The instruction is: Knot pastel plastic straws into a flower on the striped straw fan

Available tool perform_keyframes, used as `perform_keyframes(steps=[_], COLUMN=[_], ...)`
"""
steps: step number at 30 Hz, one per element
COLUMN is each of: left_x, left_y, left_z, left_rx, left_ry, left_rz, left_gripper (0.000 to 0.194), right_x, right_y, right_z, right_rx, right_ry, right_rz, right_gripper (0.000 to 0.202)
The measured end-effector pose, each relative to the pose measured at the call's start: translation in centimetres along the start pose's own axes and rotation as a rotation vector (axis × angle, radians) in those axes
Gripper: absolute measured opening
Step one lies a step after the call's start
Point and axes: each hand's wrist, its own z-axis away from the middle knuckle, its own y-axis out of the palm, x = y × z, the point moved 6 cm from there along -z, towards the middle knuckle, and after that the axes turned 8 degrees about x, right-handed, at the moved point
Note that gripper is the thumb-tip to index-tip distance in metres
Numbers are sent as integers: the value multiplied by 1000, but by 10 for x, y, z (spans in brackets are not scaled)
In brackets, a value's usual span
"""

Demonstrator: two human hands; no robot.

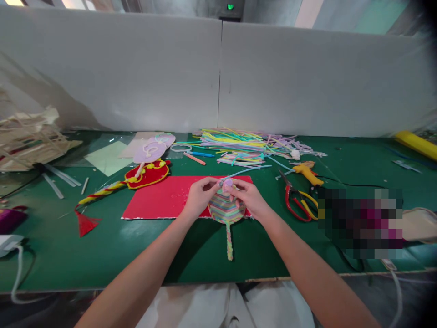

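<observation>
A round fan (227, 212) with pastel zigzag stripes, which looks made of pipe cleaners, hangs handle down between my hands. Its fuzzy handle (229, 243) points toward me. My left hand (202, 195) pinches the top left of the fan, fingers closed. On the top right, the fingers of my right hand (249, 197) are closed in a pinch as well. A small pink and lilac piece (227, 184) sits between the fingertips; its exact shape is unclear. Just behind the hands lies a light blue pipe cleaner (249, 170). A red board (157, 198) is underneath.
Loose pipe cleaners (235, 141) are piled at the back. Left lie a red and yellow fan (147, 174) with a tassel and a lilac fan (150, 150). Red-and-yellow-handled pliers (295, 202) and a yellow glue gun (308, 174) lie right. A grey partition (136, 73) stands behind.
</observation>
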Motion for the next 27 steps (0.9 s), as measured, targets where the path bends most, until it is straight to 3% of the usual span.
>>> perform_keyframes(steps=[16,18,22,27], left_x=[-8,-12,-26,-28], left_y=[1,-1,-8,5], left_z=[3,4,13,16], left_rx=[4,-30,-226,-121], left_ry=[41,97,271,357], left_rz=[-36,-67,-289,-449], left_gripper=[19,19,10,8], right_x=[-1,-1,-2,-2], right_y=[2,1,-4,-3], right_z=[0,-1,-3,-3], right_rx=[-30,-51,-124,-141], right_ry=[1,-15,-33,-56], right_rz=[-119,-141,-178,-154], right_gripper=[29,29,28,31])
